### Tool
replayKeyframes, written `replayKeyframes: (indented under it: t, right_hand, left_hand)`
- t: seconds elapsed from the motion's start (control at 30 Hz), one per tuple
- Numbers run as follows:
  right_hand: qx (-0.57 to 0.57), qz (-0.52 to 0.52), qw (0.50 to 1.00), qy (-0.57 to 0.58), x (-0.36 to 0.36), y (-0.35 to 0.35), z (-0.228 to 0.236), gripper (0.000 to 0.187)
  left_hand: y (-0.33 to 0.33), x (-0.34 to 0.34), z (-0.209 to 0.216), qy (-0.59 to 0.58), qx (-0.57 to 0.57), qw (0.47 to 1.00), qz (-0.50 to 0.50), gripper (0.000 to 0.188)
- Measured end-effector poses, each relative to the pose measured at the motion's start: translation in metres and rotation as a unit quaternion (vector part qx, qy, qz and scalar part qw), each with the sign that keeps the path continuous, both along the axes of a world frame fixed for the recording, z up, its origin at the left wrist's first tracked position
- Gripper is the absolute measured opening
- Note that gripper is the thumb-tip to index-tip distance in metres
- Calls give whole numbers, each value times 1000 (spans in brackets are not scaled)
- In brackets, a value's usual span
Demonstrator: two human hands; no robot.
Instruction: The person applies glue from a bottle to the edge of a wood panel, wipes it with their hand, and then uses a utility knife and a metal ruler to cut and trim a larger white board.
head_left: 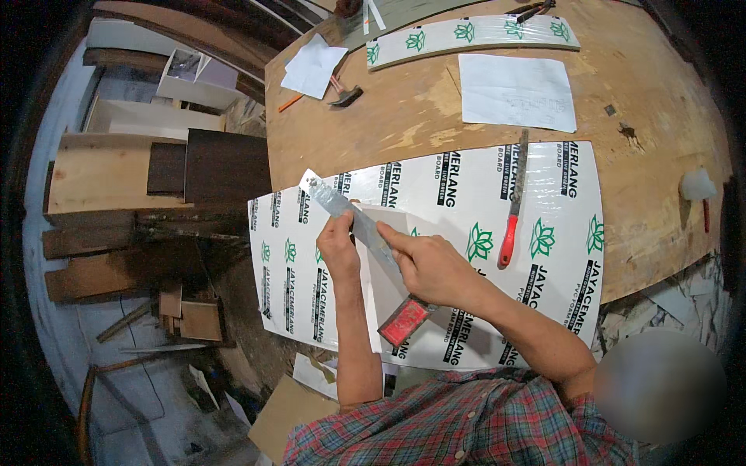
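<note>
A long, flat metal blade (334, 203) runs slantwise between my hands, its pale, holed end pointing to the upper left. My left hand (339, 247) pinches it near the middle. My right hand (431, 266) is closed about its lower part, with the index finger laid along the metal. Below that hand shows a red, dark-edged block (404, 321); how it joins the blade is hidden. Under the blade is a narrow white panel piece (367, 291), partly covered by my hands. All this is over a large white printed foam board (458, 210) with green flower marks.
A red-handled file (509, 237) lies on the board's right part. Beyond it, the wooden table (412, 109) bears paper sheets (517, 92), a hammer (344, 95), and a long white printed strip (474, 37). Wood panels (116, 175) and scraps crowd the left side.
</note>
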State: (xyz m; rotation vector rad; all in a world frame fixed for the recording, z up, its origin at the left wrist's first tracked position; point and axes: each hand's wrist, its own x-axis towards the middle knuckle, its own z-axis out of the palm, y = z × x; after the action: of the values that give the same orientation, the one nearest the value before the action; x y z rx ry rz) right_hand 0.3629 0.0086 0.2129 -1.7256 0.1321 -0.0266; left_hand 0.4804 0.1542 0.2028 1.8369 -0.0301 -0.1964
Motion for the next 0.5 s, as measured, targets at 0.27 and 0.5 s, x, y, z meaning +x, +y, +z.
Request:
replayKeyframes:
  t: [0.27, 0.5]
  right_hand:
    - [-5, 9, 1000, 17, 0, -2, 3, 49]
    - [-10, 6, 1000, 3, -1, 1, 3, 49]
  left_hand:
    - [-4, 0, -1, -27, 28, 999, -9, 30]
    - [3, 3, -3, -19, 5, 1000, -4, 25]
